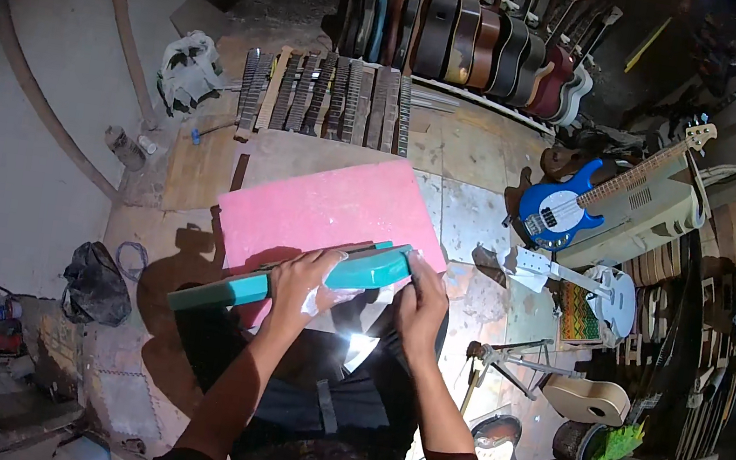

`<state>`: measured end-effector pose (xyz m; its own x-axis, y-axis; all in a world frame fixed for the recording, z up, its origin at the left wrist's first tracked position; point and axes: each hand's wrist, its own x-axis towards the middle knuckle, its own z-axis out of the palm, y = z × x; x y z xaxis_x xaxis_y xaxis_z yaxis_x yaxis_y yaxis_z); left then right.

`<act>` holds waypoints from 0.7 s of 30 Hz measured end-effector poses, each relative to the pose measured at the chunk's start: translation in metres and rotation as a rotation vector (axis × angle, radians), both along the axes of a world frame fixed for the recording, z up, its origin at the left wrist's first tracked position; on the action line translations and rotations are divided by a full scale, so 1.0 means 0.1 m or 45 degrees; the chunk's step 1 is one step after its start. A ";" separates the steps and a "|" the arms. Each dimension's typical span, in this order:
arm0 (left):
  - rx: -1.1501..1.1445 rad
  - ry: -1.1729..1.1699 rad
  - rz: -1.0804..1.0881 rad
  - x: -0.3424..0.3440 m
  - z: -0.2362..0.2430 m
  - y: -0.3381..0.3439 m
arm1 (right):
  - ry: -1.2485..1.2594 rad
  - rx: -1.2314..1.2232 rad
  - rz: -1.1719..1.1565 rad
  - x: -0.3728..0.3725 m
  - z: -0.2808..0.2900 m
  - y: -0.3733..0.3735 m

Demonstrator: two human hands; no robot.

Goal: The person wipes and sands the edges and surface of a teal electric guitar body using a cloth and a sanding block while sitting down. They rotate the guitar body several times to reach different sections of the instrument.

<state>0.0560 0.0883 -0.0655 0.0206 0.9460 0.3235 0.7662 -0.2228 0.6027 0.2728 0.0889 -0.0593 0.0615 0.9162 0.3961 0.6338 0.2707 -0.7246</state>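
Note:
A glossy turquoise guitar body (pixel 370 271), seen edge-on, lies aslant across my lap, its curved end to the right and a long straight edge running to the lower left. My left hand (pixel 296 284) wraps over its middle, with whitish residue on the fingers. At the curved right end, my right hand (pixel 421 311) is closed against the piece, fingertips pressed to its edge. Whether anything else lies under those fingers is hidden. Just beyond the piece, a flat pink board (pixel 334 202) rests on the floor.
Guitar necks (pixel 339 99) lie in a row past the board, with a rack of hanging guitars (pixel 451 39) behind. To the right are a blue bass (pixel 564 206), a pale unfinished guitar (pixel 612 302) and a stand (pixel 514 359). A black bag (pixel 97 281) sits at left.

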 end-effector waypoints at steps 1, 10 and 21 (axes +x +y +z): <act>0.002 0.001 0.008 -0.03 -0.02 0.00 | -0.036 0.006 0.072 -0.09 0.10 -0.09; 0.027 0.043 -0.025 0.00 0.04 -0.03 | 0.036 0.003 0.015 0.06 -0.07 0.01; 0.032 0.026 -0.002 -0.02 -0.05 0.00 | 0.012 -0.009 0.022 -0.01 0.00 0.01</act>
